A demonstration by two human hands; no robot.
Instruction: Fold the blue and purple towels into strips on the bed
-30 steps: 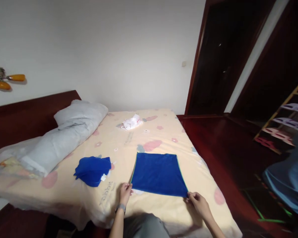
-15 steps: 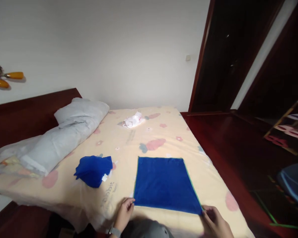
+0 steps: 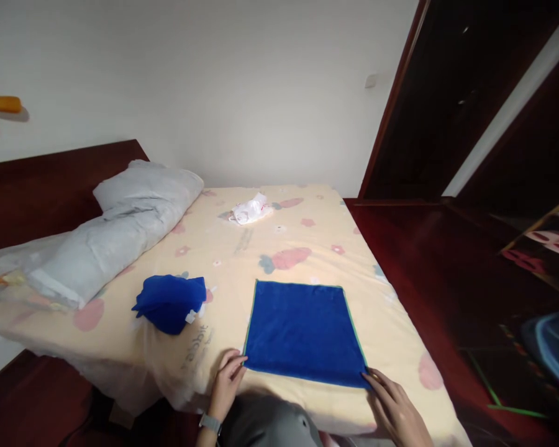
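A blue cloth (image 3: pixel 302 332) with thin green side edges lies spread flat on the bed, roughly square. At its near left corner, my left hand (image 3: pixel 228 375) pinches the edge between fingertips. My right hand (image 3: pixel 395 403) is at the near right corner, its fingers stretched out and their tips resting on the cloth, the thumb apart. To the left lies a second blue cloth (image 3: pixel 168 302), crumpled, with a white tag (image 3: pixel 190 316) at its right side.
The bed has a cream patterned sheet (image 3: pixel 233 261). Grey bedding (image 3: pixel 116 233) is heaped by the dark headboard (image 3: pixel 51 192). A white crumpled item (image 3: pixel 250 210) lies near the far edge. Right of the bed are a dark red floor (image 3: pixel 391 236) and a slipper rack (image 3: pixel 535 248).
My view has tilted slightly down. The right-hand fingers have straightened from a pinch and now lie on the cloth's corner. My left hand stays at its corner, and the cloth remains flat.
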